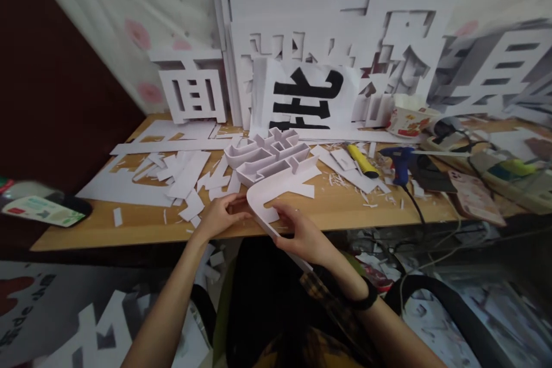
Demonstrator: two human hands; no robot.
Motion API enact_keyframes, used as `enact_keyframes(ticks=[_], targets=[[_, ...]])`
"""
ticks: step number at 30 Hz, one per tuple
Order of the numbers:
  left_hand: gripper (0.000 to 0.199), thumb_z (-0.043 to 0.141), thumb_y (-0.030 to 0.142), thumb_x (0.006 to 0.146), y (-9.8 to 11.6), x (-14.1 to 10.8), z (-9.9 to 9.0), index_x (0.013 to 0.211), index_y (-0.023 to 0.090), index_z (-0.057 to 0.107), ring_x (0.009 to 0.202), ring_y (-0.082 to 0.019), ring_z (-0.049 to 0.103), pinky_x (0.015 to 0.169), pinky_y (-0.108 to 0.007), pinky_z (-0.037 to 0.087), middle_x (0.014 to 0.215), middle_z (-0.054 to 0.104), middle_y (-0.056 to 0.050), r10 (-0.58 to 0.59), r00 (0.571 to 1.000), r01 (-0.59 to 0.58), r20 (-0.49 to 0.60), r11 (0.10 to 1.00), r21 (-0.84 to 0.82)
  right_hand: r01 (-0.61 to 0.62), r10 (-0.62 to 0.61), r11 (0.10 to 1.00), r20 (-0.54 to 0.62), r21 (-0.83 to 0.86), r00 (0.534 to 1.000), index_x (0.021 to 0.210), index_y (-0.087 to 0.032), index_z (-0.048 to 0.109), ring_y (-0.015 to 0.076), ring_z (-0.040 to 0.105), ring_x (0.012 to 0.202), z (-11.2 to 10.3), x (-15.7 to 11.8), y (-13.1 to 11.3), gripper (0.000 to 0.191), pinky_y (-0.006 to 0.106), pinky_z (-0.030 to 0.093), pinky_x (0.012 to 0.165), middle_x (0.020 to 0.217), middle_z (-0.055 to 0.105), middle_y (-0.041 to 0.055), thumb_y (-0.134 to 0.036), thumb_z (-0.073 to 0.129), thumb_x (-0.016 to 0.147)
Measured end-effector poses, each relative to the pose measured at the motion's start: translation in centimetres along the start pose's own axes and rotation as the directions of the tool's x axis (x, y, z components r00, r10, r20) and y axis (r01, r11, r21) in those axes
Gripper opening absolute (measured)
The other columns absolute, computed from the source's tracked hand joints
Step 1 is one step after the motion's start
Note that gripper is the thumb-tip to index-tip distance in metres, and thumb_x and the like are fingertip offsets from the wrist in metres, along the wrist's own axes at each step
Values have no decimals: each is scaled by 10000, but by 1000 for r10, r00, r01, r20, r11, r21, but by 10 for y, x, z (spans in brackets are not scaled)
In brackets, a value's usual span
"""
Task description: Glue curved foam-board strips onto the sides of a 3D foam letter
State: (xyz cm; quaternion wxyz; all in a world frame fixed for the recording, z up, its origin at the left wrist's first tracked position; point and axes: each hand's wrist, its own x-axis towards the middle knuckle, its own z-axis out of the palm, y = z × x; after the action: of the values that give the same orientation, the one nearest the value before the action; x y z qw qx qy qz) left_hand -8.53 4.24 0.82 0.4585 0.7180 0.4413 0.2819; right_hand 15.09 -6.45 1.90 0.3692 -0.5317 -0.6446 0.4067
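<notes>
A curved white foam-board piece (259,195) lies near the table's front edge, with a narrow white strip (297,260) running along its curved edge and past the table toward my lap. My left hand (222,215) is at the bend, thumb and fingers closed on the piece's left edge; some fingertips are hidden behind it. Between the thumb and fingers of my right hand (304,236) is the strip, held just below the bend. Directly behind the piece sits a white walled foam-board character (273,155), its hollow side up.
Foam-board offcuts (172,175) litter the left side. A yellow-handled tool (362,161), a blue glue gun (399,162) with its cord, and a phone (474,195) lie at right. Cut-out sheets and a printed paper (263,95) lean at the back. A bottle (43,204) lies far left.
</notes>
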Motion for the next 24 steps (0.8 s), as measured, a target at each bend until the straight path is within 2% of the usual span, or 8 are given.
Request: enact_keyframes(ticks=[5,11,12,14,16,18,21,24], targets=[[685,825,468,646,-1,-7,4,1256,210,647,1073,-303,688,877,-422,582,1246,703,-130,-36,998,37,-53,999,22,-26,27,999,4,-41,1000,1383,-184,480,258,577,1176,-1,-2,-9,712,428,453,1030,1334,595,113,-164,676,698],[662,654,593,804,14,-31,35,1308,166,603,1158,-290,655,884,-377,577,1326,653,-150,-167,959,147,-231,984,-101,-29,29,999,5,-45,1000,1404,-149,458,281,537,1260,-2,-3,-14,739,451,419,1086,1405,554,144,-153,656,692],[695,640,622,803,18,-36,40,1315,154,595,1120,-283,673,837,-352,588,1327,651,-156,-203,943,173,-263,976,-132,-29,29,998,3,-48,1000,1406,-140,457,289,522,1284,-1,-3,-13,738,461,406,1101,1424,538,155,-160,654,696],[773,624,667,795,27,-44,47,1346,129,563,902,-250,729,644,-302,586,1277,676,-174,-300,907,253,-295,949,-187,-38,38,998,4,-55,999,1408,-121,458,309,503,1314,0,-4,-11,741,481,392,1118,1454,508,179,-177,659,697],[818,628,676,791,35,-50,53,1384,122,523,664,-191,703,475,-269,518,1238,693,-181,-383,874,321,-298,917,-237,-45,46,997,5,-61,999,1414,-114,458,324,493,1331,2,-4,-8,755,498,387,1124,1470,489,196,-190,667,692],[831,649,664,785,41,-53,61,1406,134,495,582,-156,669,436,-260,490,1279,668,-185,-426,852,342,-304,893,-291,-37,38,997,8,-69,999,1423,-111,452,335,488,1339,4,-5,-6,764,511,396,1118,1475,482,207,-205,671,697],[880,694,667,739,48,-54,76,1412,144,472,720,-205,719,462,-263,522,1384,591,-206,-458,806,332,-374,874,-354,-1,2,997,14,-80,1000,1423,-79,449,355,482,1345,4,-5,-4,749,532,408,1105,1480,470,237,-248,666,727],[873,698,655,742,51,-52,91,1416,161,447,990,-288,719,551,-278,576,1435,545,-208,-456,772,321,-442,881,-348,10,-9,997,15,-72,1000,1408,-61,463,365,491,1337,3,-5,-1,733,540,411,1099,1468,476,252,-280,667,738]])
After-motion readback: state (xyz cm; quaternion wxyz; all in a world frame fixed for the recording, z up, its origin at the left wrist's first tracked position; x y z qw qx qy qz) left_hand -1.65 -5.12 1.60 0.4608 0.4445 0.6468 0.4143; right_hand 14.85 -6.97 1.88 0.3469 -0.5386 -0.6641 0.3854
